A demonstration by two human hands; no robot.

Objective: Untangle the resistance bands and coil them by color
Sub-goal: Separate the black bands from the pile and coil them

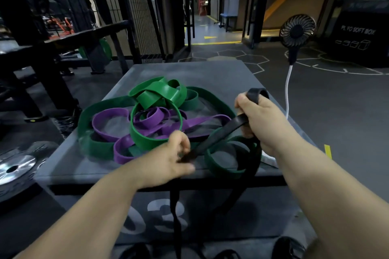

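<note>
A tangle of resistance bands lies on a grey plyo box. Bright green bands are heaped at the back, a dark green band loops round the left and front right, and purple bands wind through the middle. A black band stretches taut between my hands. My right hand grips its upper end, a loop sticking up above the fist. My left hand pinches the band lower down at the box's front edge. Black band ends hang down the box's front.
A small black fan with a white cable stands at the box's right. A metal weight plate lies on the floor at left. Black rack frames stand at the back left. A black soft box sits far right.
</note>
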